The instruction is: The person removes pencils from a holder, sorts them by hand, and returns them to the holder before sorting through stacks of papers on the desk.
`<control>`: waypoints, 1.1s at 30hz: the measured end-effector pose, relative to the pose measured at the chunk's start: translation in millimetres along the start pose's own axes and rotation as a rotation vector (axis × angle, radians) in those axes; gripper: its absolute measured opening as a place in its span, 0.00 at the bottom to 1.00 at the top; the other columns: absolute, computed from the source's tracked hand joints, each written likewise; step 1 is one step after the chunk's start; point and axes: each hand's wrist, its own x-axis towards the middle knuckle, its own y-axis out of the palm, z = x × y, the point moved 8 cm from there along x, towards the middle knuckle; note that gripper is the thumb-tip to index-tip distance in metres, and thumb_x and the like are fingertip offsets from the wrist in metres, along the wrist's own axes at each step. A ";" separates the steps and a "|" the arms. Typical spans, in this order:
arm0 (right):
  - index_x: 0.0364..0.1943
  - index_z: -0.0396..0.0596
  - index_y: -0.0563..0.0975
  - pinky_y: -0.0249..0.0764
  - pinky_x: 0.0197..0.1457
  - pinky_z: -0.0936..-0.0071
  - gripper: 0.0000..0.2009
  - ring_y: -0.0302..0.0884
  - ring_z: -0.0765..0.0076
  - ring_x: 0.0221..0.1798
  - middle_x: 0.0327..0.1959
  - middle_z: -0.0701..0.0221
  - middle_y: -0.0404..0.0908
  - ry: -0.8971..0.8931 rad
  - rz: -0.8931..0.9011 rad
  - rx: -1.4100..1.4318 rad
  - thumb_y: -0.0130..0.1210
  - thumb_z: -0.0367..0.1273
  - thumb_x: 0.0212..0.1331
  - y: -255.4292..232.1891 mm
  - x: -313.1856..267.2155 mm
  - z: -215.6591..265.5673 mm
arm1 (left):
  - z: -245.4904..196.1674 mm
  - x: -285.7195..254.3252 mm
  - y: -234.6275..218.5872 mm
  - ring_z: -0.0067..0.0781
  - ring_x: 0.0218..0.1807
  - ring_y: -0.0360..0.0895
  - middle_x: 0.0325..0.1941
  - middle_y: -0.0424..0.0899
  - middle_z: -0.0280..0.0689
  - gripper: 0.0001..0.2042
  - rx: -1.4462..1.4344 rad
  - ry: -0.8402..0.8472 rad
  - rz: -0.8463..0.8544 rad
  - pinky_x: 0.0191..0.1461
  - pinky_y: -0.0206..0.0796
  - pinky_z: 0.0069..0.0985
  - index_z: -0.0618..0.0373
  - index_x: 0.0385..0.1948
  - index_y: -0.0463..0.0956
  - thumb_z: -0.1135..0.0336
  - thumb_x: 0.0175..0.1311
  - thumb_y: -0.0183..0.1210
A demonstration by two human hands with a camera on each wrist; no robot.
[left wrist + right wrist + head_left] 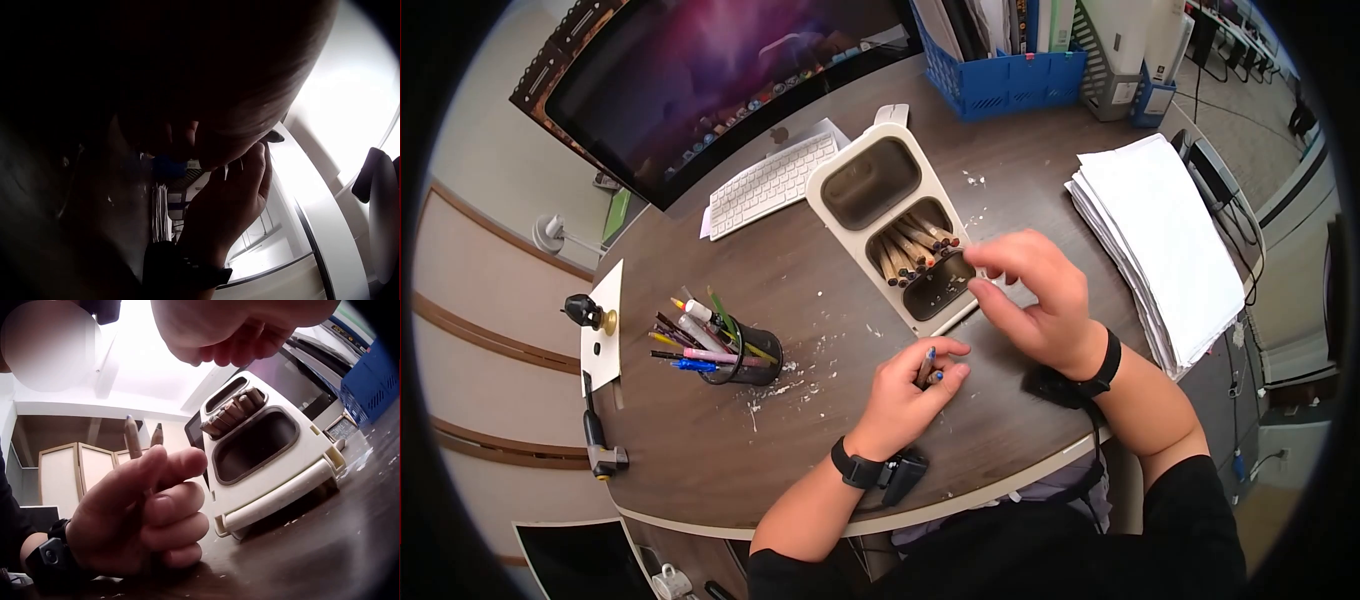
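Note:
My left hand [910,395] is low over the desk near its front edge and grips a pair of coloured pencils [132,437], their blue-tipped ends sticking up past the thumb and index finger. Ahead of it lies a cream organizer [855,238] with three dark compartments. Several wooden coloured pencils [912,240] lean together in the middle compartment, and shavings dot the nearest one. Beside that nearest compartment hovers my right hand [1045,290], thumb and index finger apart, fingers loosely bent and nothing visible between them. The left wrist view is mostly dark.
A black mesh cup [762,362] of pens stands at the left, with white shavings [795,380] scattered beside it. Behind are a keyboard [770,185] and a monitor [730,80]. A paper stack [1160,250] lies at the right, and a blue basket [1020,85] at the back.

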 end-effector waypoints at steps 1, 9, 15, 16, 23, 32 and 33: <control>0.42 0.47 0.86 0.77 0.36 0.72 0.12 0.81 0.67 0.35 0.39 0.67 0.86 -0.128 0.045 -0.077 0.72 0.25 0.53 1.2 -0.7 8.6 | 1.3 -1.1 -0.7 0.16 0.40 0.76 0.37 0.83 0.29 0.13 -0.002 -0.002 -0.006 0.46 0.69 0.18 0.63 0.56 0.78 0.71 0.73 0.63; 0.42 0.53 0.85 0.77 0.30 0.68 0.11 0.81 0.64 0.29 0.29 0.75 0.80 -0.048 0.503 0.020 0.70 0.38 0.58 47.8 -19.0 13.0 | 9.8 -0.5 -4.0 0.30 0.47 0.82 0.45 0.86 0.39 0.15 -0.073 0.071 -0.030 0.54 0.74 0.29 0.63 0.57 0.75 0.67 0.75 0.57; 0.42 0.52 0.86 0.73 0.28 0.70 0.11 0.78 0.66 0.25 0.25 0.73 0.78 -0.118 0.448 0.073 0.73 0.34 0.56 45.3 -17.7 15.8 | -5.2 1.6 -2.1 0.34 0.50 0.82 0.47 0.85 0.42 0.15 -0.015 0.130 -0.010 0.56 0.73 0.31 0.63 0.58 0.75 0.70 0.73 0.55; 0.42 0.52 0.86 0.73 0.28 0.70 0.11 0.78 0.66 0.25 0.25 0.73 0.78 -0.121 0.448 0.070 0.73 0.34 0.56 45.2 -16.2 15.6 | -5.7 2.3 -2.1 0.34 0.50 0.82 0.47 0.85 0.42 0.15 -0.015 0.135 -0.010 0.56 0.73 0.31 0.63 0.58 0.75 0.70 0.73 0.55; 0.40 0.50 0.87 0.72 0.28 0.70 0.10 0.77 0.67 0.25 0.24 0.73 0.78 -0.163 0.467 0.120 0.73 0.32 0.55 45.9 -18.5 23.4 | -1.4 -2.6 0.5 0.36 0.53 0.82 0.51 0.84 0.44 0.16 0.031 0.097 0.094 0.57 0.73 0.31 0.64 0.59 0.74 0.71 0.72 0.56; 0.53 0.46 0.85 0.73 0.31 0.72 0.19 0.80 0.68 0.27 0.26 0.71 0.81 -0.100 0.395 0.055 0.72 0.28 0.55 36.2 -12.4 11.2 | -0.9 -1.2 -1.7 0.32 0.53 0.81 0.52 0.84 0.41 0.16 -0.068 0.062 0.034 0.58 0.72 0.30 0.64 0.58 0.76 0.61 0.81 0.52; 0.53 0.46 0.85 0.73 0.31 0.72 0.19 0.80 0.68 0.27 0.26 0.71 0.81 -0.100 0.396 0.055 0.72 0.28 0.55 38.1 -13.8 14.1 | 3.7 -1.3 0.1 0.25 0.53 0.79 0.53 0.84 0.37 0.18 -0.023 0.047 0.085 0.58 0.71 0.28 0.65 0.59 0.76 0.58 0.83 0.50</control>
